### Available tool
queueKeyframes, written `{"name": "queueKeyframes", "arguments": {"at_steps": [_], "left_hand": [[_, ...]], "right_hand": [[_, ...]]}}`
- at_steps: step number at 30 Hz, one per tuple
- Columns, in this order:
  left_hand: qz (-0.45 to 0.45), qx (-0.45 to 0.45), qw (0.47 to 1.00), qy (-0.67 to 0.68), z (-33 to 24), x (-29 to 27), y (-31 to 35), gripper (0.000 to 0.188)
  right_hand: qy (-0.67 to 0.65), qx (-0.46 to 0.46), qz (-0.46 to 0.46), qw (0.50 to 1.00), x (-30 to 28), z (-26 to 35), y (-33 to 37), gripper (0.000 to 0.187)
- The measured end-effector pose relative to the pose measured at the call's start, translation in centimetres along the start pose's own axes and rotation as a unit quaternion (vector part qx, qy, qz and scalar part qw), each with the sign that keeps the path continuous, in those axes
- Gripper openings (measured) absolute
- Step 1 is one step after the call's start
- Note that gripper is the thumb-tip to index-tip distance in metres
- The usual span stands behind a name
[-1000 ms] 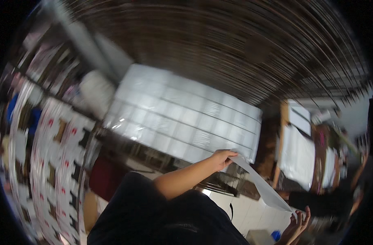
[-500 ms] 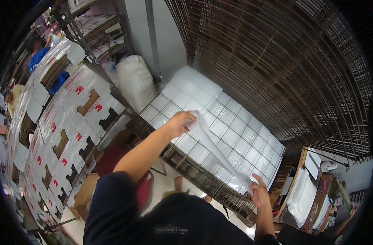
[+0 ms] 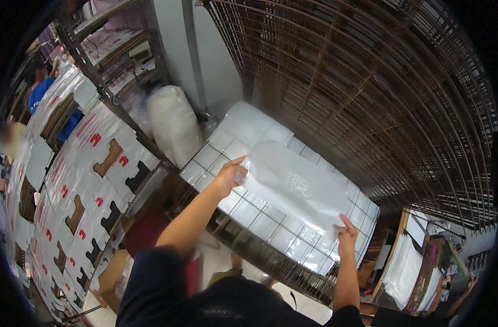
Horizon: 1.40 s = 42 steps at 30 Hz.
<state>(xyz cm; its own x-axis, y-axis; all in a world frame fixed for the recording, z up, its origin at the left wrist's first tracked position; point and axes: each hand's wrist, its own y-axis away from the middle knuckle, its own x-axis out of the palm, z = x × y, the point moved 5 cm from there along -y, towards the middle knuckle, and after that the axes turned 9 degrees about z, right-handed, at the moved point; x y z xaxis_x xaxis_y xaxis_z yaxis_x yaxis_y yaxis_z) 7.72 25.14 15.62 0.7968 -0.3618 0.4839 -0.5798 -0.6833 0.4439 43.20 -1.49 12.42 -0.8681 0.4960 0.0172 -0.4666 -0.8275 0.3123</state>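
Observation:
A translucent plastic bag (image 3: 298,180) with a white printed emblem is stretched between my two hands. My left hand (image 3: 230,176) pinches its left edge, fingers closed. At the lower right corner my right hand (image 3: 345,231) grips it between thumb and fingers. Below the bag lies a wire drying rack (image 3: 260,220), covered with more clear printed plastic sheets (image 3: 241,128). The held bag hangs over the rack's middle; whether its far edge touches the sheets I cannot tell.
Above the far side, many brown wire racks (image 3: 336,82) are tilted up in a stack. A stuffed white sack (image 3: 174,122) stands at the rack's left. Stacked white cartons (image 3: 88,180) fill the left, with people beyond. At right, a side table holds white plastic sheets (image 3: 402,272).
The bag, earlier folded into a narrow strip between my hands, is now spread out flat with its print showing. My left hand has moved slightly left and down, the right one slightly up.

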Motion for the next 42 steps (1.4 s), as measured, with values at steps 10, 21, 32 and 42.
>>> {"name": "queueKeyframes", "arguments": {"at_steps": [10,21,32,42], "left_hand": [[-0.205,0.098,0.944,-0.239,9.1,-7.8,-3.9,0.081],[-0.256,0.002,0.961,-0.102,14.6,-11.9,14.2,0.047],[-0.247,-0.045,0.931,-0.264,23.4,-17.5,15.5,0.046],[-0.228,-0.053,0.916,-0.325,26.3,-19.9,15.9,0.043]], "right_hand": [[-0.024,-0.048,-0.053,0.997,2.9,-13.3,-14.5,0.045],[0.05,-0.034,-0.067,0.996,1.9,-14.9,-18.5,0.048],[-0.007,-0.015,-0.062,0.998,4.0,-13.8,-17.6,0.045],[0.011,-0.027,-0.045,0.999,2.9,-15.5,-19.2,0.045]]}}
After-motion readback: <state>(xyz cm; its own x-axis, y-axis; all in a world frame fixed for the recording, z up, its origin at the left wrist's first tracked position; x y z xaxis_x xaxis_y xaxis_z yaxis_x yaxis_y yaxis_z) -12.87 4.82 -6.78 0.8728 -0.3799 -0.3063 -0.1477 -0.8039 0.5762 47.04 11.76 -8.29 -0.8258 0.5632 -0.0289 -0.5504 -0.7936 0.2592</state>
